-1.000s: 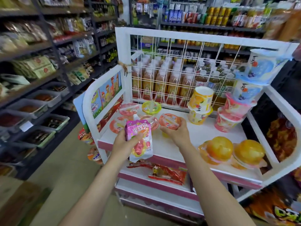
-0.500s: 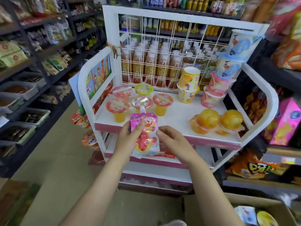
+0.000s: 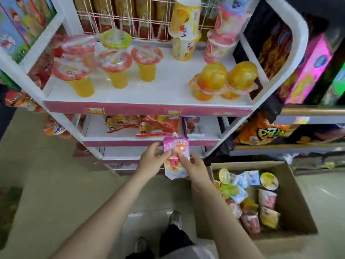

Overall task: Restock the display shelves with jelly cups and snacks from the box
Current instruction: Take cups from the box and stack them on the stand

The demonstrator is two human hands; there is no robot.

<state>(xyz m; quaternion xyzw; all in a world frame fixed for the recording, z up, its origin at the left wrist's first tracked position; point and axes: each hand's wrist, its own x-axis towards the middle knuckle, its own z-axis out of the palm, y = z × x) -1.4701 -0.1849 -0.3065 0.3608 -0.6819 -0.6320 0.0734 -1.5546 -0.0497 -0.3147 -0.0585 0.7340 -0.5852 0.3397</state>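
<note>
Both hands on the pink jelly pouch (image 3: pixel 176 157): left hand (image 3: pixel 152 161) pinches its left edge, right hand (image 3: pixel 194 166) pinches the right side w/ thumb on front. Pouch is flat, glossy foil, spout on top, held upright in front of the white display rack (image 3: pixel 291 58), level w/ the lower shelves. Top shelf (image 3: pixel 168 90): clear tapered jelly cups (image 3: pixel 145 62) w/ red film lids on the left, round domed orange jellies (image 3: pixel 225 79) on the right, stacked tubs (image 3: pixel 184 32) at the back against the wire grille. Mid shelf (image 3: pixel 149 142): flat red snack packs (image 3: pixel 147 125). Cardboard box (image 3: pixel 298 193) on the floor at right, open, full of mixed cups & pouches. Chip bags (image 3: pixel 261 133) crowd the rack's right side.
</note>
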